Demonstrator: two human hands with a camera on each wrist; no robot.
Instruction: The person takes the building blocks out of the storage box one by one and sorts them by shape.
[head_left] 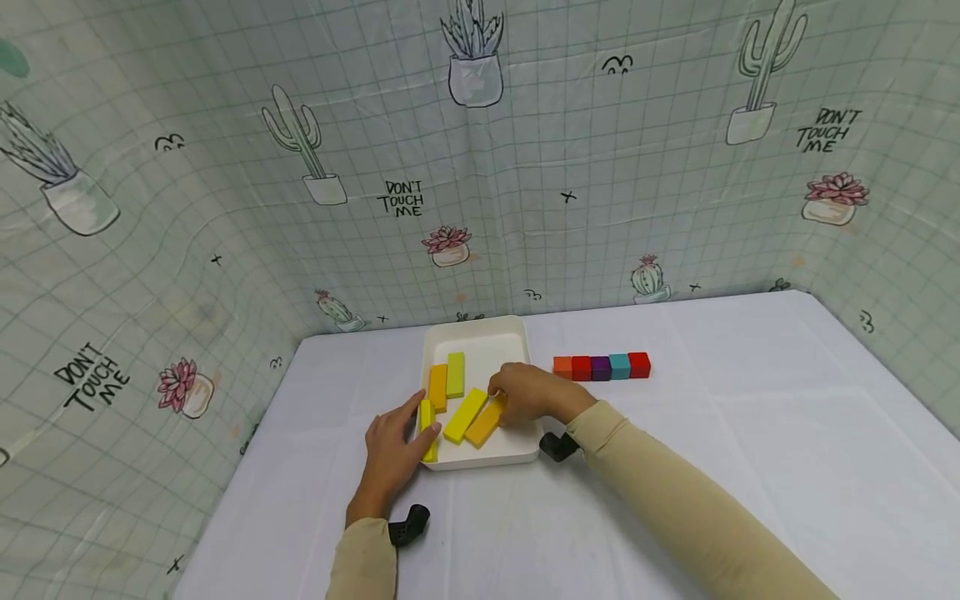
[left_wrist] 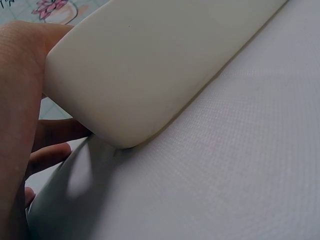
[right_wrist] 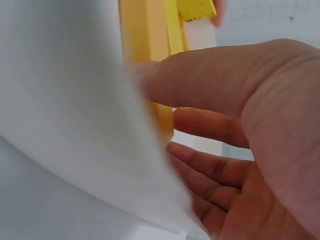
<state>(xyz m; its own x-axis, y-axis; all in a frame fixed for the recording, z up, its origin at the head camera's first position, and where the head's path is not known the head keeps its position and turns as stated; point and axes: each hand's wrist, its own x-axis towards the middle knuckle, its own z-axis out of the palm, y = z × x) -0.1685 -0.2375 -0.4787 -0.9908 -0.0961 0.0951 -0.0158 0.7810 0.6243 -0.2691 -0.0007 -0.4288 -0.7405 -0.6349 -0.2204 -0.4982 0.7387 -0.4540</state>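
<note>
A white tray (head_left: 480, 460) holds several yellow, orange and green blocks. My left hand (head_left: 393, 442) grips the tray's near left side, with the thumb over the rim by a yellow block (head_left: 427, 433) standing along that wall. In the left wrist view the tray's outer wall (left_wrist: 150, 70) hides the blocks. My right hand (head_left: 525, 393) reaches over the tray's right side and pinches an orange block (head_left: 486, 423). In the right wrist view the thumb lies against that orange block (right_wrist: 145, 30), partly behind the blurred tray wall (right_wrist: 75, 100). Another yellow block (head_left: 466, 415) lies slanted beside it.
An orange block (head_left: 438, 388) and a yellow-green block (head_left: 455, 375) lie at the tray's left. Right of the tray, a row of small cubes (head_left: 601, 368) in orange, red, purple and teal sits on the white-covered table (head_left: 750, 433). A patterned cloth (head_left: 525, 167) rises behind.
</note>
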